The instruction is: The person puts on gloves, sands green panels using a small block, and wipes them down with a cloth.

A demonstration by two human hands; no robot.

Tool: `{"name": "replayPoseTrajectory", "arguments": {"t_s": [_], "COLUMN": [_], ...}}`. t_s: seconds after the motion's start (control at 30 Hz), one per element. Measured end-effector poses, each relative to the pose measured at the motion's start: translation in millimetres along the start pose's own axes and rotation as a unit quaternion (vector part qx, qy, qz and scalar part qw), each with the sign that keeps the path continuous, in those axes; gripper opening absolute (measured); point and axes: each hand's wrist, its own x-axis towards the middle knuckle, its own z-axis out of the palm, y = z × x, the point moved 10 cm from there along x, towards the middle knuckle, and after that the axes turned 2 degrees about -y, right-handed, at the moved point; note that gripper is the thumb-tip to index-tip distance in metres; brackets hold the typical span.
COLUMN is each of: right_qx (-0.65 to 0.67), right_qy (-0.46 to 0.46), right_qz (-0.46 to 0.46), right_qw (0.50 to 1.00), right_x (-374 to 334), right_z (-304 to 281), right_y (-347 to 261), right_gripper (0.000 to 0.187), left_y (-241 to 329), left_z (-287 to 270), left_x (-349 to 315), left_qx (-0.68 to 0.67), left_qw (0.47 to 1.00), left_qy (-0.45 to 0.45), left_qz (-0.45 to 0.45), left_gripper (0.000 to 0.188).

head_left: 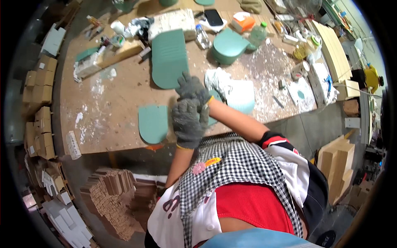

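Both my hands wear dark grey work gloves and meet above the table's near middle. My left hand (189,123) comes up from below, its fingers curled closed against the heel of the other glove; whatever they grip is hidden. My right hand (192,87) reaches in from the right, fingers loosely apart and bare of any object, by the lower right corner of a long green round-ended panel (168,60). Left of my left hand lies a smaller green round-ended piece (153,123). Another green piece (216,96) shows partly behind my right wrist.
A round green piece (228,46), a crumpled white cloth (218,80), a clear bottle (202,37), a green-capped bottle (258,34) and a phone (213,17) lie on the paint-spotted table (111,128). Stacked brown strips (111,202) stand below its front edge.
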Motion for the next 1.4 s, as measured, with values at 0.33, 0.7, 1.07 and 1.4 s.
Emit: {"name": "replayPoseTrajectory", "arguments": {"t_s": [0.33, 0.7, 1.07, 1.4], "right_qx": [0.157, 0.268, 0.549, 0.125], "right_qy": [0.058, 0.020, -0.069, -0.229], "right_qz": [-0.103, 0.132, 0.165, 0.150], "right_qw": [0.980, 0.954, 0.816, 0.954], "right_x": [-25.0, -104.6, -109.6, -153.3], "right_z": [-63.5, 9.7, -26.6, -25.5], "right_y": [15.4, 180.8, 183.9, 89.6], "right_gripper": [0.037, 0.070, 0.049, 0.036], "left_y": [64.2, -88.4, -95.2, -107.9], "left_z": [49.4, 84.9, 133.8, 138.4], "left_x": [-23.6, -125.2, -145.1, -147.9], "left_qx": [0.015, -0.050, 0.016, 0.006], "left_qw": [0.971, 0.906, 0.916, 0.886], "left_qy": [-0.143, -0.206, -0.274, -0.259], "left_qz": [0.193, -0.366, -0.294, -0.386], "left_gripper": [0.017, 0.049, 0.086, 0.079]}}
